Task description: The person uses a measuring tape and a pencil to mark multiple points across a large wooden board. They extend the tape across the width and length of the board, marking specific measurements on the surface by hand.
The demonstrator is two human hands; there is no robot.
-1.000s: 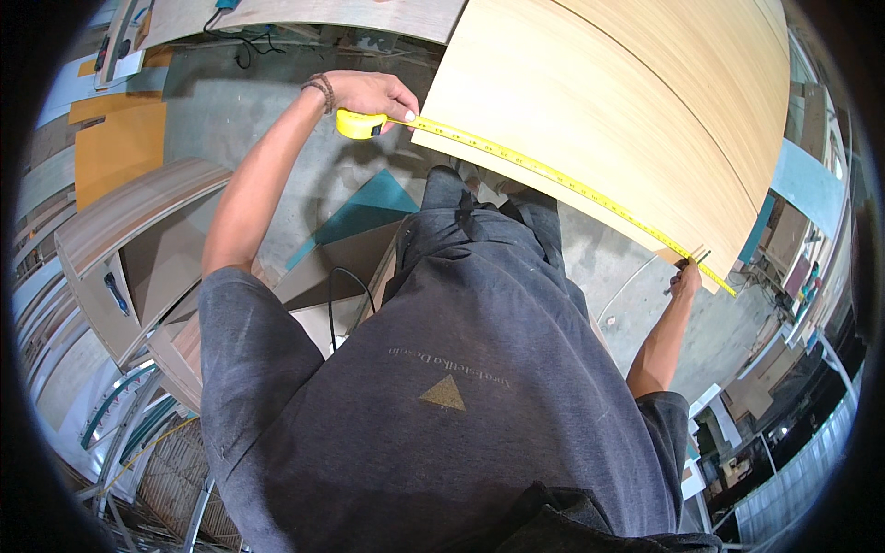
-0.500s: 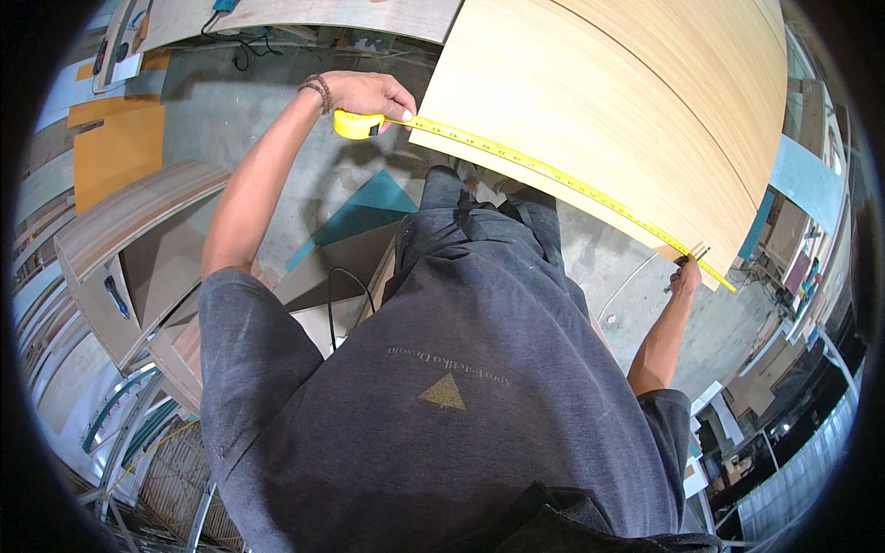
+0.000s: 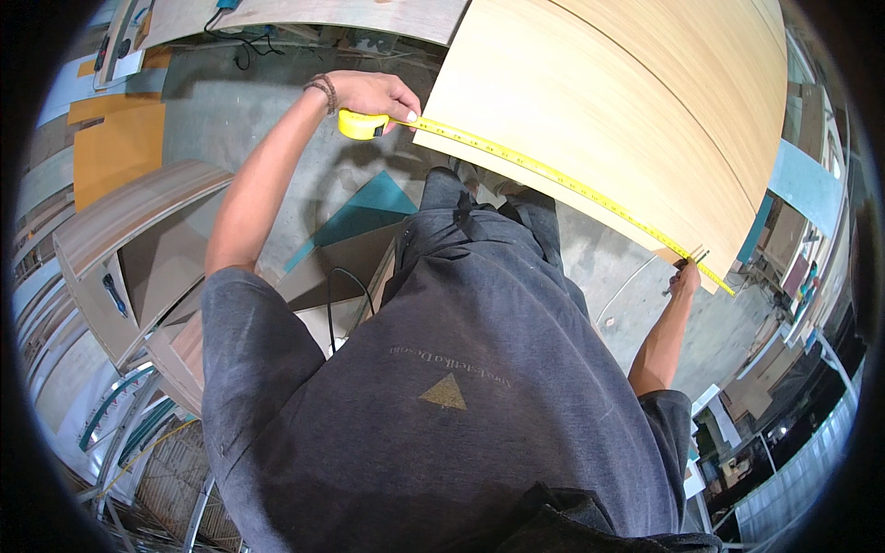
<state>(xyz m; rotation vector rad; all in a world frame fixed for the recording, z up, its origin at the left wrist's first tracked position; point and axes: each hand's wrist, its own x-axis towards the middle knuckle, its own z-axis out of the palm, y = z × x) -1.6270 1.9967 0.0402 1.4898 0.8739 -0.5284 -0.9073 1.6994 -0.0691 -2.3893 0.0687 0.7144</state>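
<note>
A yellow tape measure has its blade drawn out along the near edge of a light wood-grain panel. At the panel's left corner, my left hand pinches the blade just beside the case. My right hand is closed on the blade near the panel's right corner, with a thin dark stick-like tool, perhaps a pencil, poking out of the fingers. The blade's free end runs a little past that hand. A long groove or seam crosses the panel farther back.
On the left stand a wooden cabinet carcass and orange boards. A teal sheet lies on the floor by my legs, near a dark cable. Another pale board lies at the far left, and a light blue board at the right.
My left hand and the tape case have shifted very slightly to the right. The right hand stays at nearly the same spot on the blade.
</note>
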